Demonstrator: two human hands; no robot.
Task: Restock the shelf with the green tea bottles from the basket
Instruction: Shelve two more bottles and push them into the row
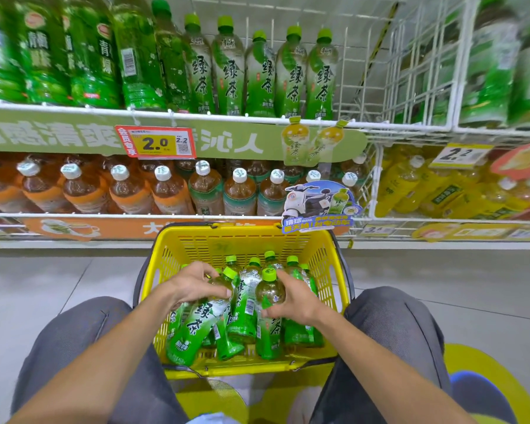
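Observation:
A yellow plastic basket (245,240) sits on the floor between my knees and holds several green tea bottles with lime caps. My left hand (196,284) is closed around the neck of one tilted bottle (196,325) at the basket's left. My right hand (294,298) grips the shoulder of an upright bottle (268,328) in the middle. Other bottles (300,332) stand behind and beside them. On the upper wire shelf (257,119) a row of the same green tea bottles (259,78) stands, with empty wire space (380,87) to its right.
Darker green bottles (74,56) fill the shelf's left part. Below, brown tea bottles (166,191) and yellow bottles (426,191) line the lower shelf. A price tag (156,143) and a scooter sign (318,206) jut out. My knees flank the basket.

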